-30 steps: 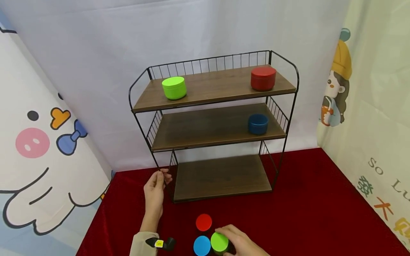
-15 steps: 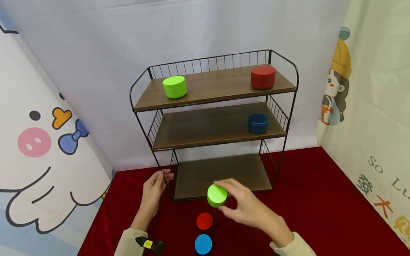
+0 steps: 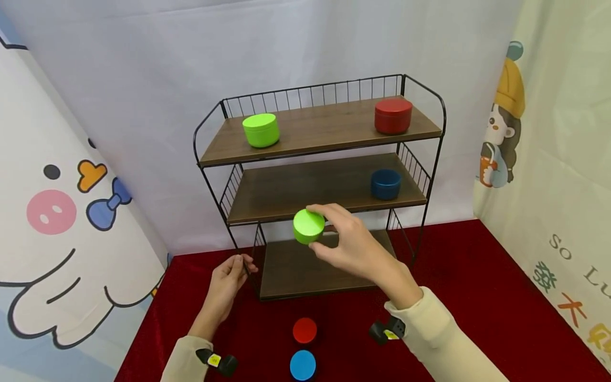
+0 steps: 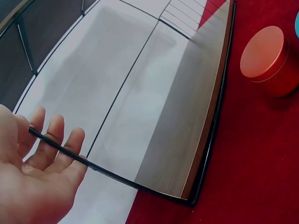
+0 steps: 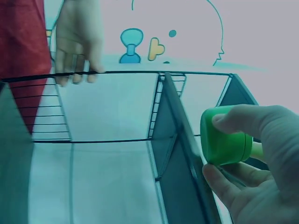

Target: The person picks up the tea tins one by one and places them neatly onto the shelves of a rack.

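Observation:
My right hand (image 3: 353, 246) pinches a round green tin (image 3: 308, 227) between thumb and fingers, in front of the middle board of a three-tier shelf rack (image 3: 305, 188). In the right wrist view the same green tin (image 5: 224, 137) appears beside the edge of a board. Down at the rack's lower left, my left hand (image 3: 226, 286) holds the thin black front post. Its fingers (image 4: 56, 130) curl round that post (image 4: 112, 174) in the left wrist view. On the red cloth below lie a red tin (image 3: 304, 331) and a blue tin (image 3: 303, 365).
Another green tin (image 3: 261, 130) stands on the top board's left, and a dark red tin (image 3: 393, 115) on its right. A dark blue tin (image 3: 385, 184) sits at the middle board's right. Red cloth (image 3: 468, 297) covers the table; a white curtain (image 3: 305, 42) hangs behind.
My right hand has lifted the green tin off the cloth from beside the blue tin and raised it up to the middle board's front. The left hand stays on the post.

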A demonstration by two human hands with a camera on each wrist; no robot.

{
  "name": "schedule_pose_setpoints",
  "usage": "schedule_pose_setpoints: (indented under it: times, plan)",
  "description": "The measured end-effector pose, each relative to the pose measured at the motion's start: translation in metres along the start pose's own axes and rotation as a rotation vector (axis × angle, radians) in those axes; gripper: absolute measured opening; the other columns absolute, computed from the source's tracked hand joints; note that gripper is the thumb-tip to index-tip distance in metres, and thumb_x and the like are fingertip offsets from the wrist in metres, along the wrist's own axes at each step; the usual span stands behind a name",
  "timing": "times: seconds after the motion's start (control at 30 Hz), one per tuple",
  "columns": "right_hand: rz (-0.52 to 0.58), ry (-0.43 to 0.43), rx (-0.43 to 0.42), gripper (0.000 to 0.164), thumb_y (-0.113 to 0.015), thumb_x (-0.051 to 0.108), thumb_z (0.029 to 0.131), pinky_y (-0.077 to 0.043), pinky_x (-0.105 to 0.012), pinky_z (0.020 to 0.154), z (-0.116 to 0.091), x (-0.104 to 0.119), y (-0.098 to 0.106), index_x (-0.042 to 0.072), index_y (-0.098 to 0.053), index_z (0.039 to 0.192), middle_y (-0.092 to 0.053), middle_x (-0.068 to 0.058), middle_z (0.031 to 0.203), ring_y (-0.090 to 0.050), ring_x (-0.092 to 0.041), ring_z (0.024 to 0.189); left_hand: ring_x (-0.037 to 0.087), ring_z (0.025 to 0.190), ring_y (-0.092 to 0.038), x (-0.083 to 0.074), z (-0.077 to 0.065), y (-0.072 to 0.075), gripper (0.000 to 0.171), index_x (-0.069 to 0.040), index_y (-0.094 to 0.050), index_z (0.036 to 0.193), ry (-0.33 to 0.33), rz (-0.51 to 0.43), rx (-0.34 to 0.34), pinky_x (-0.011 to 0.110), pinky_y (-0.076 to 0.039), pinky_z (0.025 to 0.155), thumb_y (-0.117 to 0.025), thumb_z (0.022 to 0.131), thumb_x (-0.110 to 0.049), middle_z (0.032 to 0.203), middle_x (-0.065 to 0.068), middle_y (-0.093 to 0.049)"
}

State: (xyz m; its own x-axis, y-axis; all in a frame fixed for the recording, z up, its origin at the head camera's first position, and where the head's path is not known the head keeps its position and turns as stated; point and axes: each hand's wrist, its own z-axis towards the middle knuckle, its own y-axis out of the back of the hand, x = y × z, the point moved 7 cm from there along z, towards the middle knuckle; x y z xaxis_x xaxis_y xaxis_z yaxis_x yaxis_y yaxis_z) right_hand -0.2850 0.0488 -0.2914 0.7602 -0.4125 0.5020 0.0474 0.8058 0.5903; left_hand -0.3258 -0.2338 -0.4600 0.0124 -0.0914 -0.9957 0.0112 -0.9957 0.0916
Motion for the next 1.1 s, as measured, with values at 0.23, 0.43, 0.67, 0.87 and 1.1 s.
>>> schedule_pose_setpoints:
  times: [0.23,0.43,0.67,0.87,1.1]
  plan:
    - [-0.024,-0.001,-0.043,0.06,-0.083,0.004,0.084,-0.059,-0.037,0.092,0.027,0.001,0.005,-0.003,-0.057,0.138,-0.063,-0.018,0.13,-0.064,-0.027,0.115,0.015,0.113,-0.065,-0.002,-0.001,0.001,0.038,-0.001,-0.058,0.121,-0.017,0.009,0.0,0.045,-0.039,0.117,-0.039,0.113,-0.033,0.104,-0.001,-0.068]
    - [-0.061,-0.035,-0.036,0.056,-0.081,0.004,0.085,-0.06,-0.039,0.085,0.042,-0.012,0.004,-0.006,-0.058,0.135,-0.063,-0.023,0.125,-0.065,-0.03,0.105,0.013,0.11,-0.066,-0.002,-0.001,-0.002,0.038,0.001,-0.058,0.121,-0.03,0.002,-0.001,0.046,-0.04,0.117,-0.039,0.113,-0.032,0.105,0.003,-0.067]
    - [-0.069,-0.132,0.045,0.056,-0.078,0.011,0.091,-0.06,-0.04,0.087,0.057,-0.027,-0.001,-0.005,-0.055,0.14,-0.065,-0.023,0.127,-0.067,-0.031,0.105,0.028,0.121,-0.063,-0.001,0.0,-0.002,0.04,0.004,-0.055,0.124,-0.022,0.02,-0.005,0.045,-0.042,0.115,-0.037,0.114,-0.03,0.105,0.002,-0.067]
    - [-0.115,-0.192,0.133,0.055,-0.07,0.014,0.099,-0.057,-0.044,0.096,0.066,-0.03,-0.011,-0.003,-0.05,0.146,-0.065,-0.02,0.133,-0.067,-0.031,0.113,0.024,0.117,-0.065,-0.002,0.0,-0.001,0.038,0.002,-0.056,0.123,-0.017,0.022,-0.006,0.04,-0.044,0.113,-0.037,0.114,-0.03,0.106,0.003,-0.067]
    - [-0.176,-0.151,0.215,0.052,-0.064,0.012,0.103,-0.057,-0.04,0.096,0.075,-0.024,-0.022,0.0,-0.046,0.15,-0.064,-0.019,0.135,-0.066,-0.03,0.115,0.017,0.112,-0.066,-0.002,0.0,0.001,0.035,-0.002,-0.059,0.119,-0.017,0.026,-0.009,0.035,-0.047,0.11,-0.038,0.113,-0.03,0.108,0.007,-0.067]
